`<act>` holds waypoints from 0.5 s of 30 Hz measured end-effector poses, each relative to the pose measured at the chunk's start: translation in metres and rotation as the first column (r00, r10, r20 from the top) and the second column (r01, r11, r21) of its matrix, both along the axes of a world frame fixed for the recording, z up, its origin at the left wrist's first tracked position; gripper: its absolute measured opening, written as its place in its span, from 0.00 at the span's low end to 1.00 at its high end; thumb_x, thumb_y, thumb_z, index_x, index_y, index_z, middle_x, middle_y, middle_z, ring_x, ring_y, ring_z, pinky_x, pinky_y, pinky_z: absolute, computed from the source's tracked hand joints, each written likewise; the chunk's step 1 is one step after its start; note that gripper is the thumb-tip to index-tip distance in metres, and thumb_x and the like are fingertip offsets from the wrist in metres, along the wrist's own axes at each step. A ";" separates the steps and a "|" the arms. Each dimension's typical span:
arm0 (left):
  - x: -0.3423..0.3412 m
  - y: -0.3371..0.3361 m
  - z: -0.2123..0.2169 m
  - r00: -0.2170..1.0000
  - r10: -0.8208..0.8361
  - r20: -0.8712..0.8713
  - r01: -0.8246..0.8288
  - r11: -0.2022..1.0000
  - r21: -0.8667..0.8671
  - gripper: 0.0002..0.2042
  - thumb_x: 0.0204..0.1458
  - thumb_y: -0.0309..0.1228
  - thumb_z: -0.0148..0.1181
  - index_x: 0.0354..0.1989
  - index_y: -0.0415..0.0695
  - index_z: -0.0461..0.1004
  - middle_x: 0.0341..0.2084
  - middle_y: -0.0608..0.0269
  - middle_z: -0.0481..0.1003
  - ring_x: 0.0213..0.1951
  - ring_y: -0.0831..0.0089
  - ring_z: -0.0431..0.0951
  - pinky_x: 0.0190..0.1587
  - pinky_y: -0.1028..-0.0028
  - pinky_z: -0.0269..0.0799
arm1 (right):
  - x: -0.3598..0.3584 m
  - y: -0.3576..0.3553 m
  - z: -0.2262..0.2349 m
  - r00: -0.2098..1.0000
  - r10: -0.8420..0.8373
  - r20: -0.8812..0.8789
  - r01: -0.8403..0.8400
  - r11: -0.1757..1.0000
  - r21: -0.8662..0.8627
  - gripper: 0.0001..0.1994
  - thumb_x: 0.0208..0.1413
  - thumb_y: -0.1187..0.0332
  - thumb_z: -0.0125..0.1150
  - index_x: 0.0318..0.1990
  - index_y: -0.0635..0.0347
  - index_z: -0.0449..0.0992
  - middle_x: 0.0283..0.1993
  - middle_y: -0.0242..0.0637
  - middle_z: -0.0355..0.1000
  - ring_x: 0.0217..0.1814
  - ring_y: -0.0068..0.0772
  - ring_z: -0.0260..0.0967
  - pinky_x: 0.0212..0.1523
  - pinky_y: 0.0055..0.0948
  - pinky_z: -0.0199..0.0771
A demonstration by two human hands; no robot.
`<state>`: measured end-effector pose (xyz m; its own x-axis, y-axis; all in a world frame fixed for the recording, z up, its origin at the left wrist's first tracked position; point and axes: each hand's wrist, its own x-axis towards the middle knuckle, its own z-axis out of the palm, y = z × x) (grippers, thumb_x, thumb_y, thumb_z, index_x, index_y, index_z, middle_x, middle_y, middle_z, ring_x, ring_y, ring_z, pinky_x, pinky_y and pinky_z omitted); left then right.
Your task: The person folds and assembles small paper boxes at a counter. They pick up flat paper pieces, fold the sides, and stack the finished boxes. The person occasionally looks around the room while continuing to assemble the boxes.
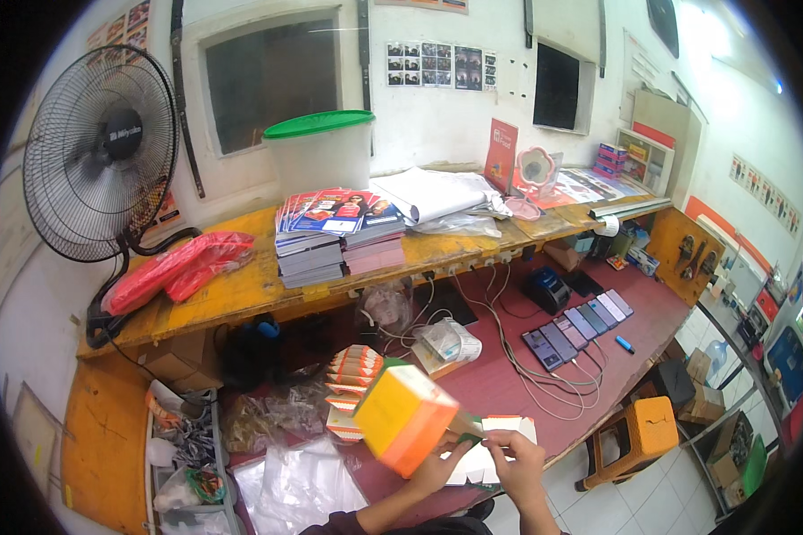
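A yellow and orange cardboard box (403, 417) with a white patch on top is tilted in front of me. My left hand (437, 465) grips it near its lower right side, with part of the fingers hidden behind it. The fingertips of my right hand (514, 459) are pinched on the dark green edge of the box's flap, close to the left fingertips. Under and behind my hands lie flat white card pieces (519, 428) with green edges. A stack of nested orange and white folded cartons (351, 370) stands just beyond the box.
Clear plastic bags (299, 490) lie at the near left, beside a grey bin (225, 468) of wrappings. A row of phones (578, 330) with cables lies farther right. Above runs a wooden shelf (241, 290) with stacked leaflets (339, 227). An orange stool (629, 441) stands right.
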<state>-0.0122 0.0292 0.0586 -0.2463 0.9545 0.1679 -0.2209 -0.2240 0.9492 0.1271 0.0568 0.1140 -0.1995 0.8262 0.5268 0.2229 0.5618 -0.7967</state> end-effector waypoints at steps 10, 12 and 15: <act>-0.009 -0.018 0.031 0.842 0.232 -0.487 -0.071 0.943 0.326 0.08 0.44 0.23 0.64 0.34 0.37 0.76 0.30 0.61 0.75 0.33 0.73 0.77 0.36 0.76 0.71 | -0.009 -0.005 0.001 0.983 -0.074 -0.168 0.068 0.997 -0.041 0.07 0.38 0.81 0.65 0.27 0.64 0.75 0.30 0.39 0.71 0.31 0.31 0.72 0.30 0.24 0.75; -0.016 -0.020 0.036 0.772 0.229 -0.594 -0.031 0.946 0.324 0.08 0.44 0.23 0.64 0.34 0.37 0.76 0.30 0.61 0.75 0.33 0.73 0.77 0.36 0.76 0.71 | -0.009 -0.006 -0.001 0.993 -0.005 -0.121 0.012 0.998 0.059 0.07 0.38 0.81 0.65 0.27 0.64 0.75 0.29 0.39 0.71 0.31 0.31 0.72 0.30 0.24 0.75; -0.020 -0.017 0.036 0.817 0.202 -0.540 -0.055 0.960 0.276 0.08 0.45 0.24 0.64 0.34 0.37 0.76 0.30 0.61 0.76 0.32 0.73 0.77 0.36 0.76 0.71 | -0.007 -0.009 -0.004 0.996 0.022 -0.087 -0.009 0.988 0.153 0.06 0.39 0.81 0.65 0.27 0.65 0.75 0.28 0.39 0.71 0.31 0.30 0.72 0.30 0.23 0.74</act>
<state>-0.0325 0.0121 0.0944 -0.1576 0.8335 0.5296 0.3769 -0.4449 0.8124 0.1200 0.0478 0.1105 -0.1585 0.7319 0.6627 0.1455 0.6812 -0.7175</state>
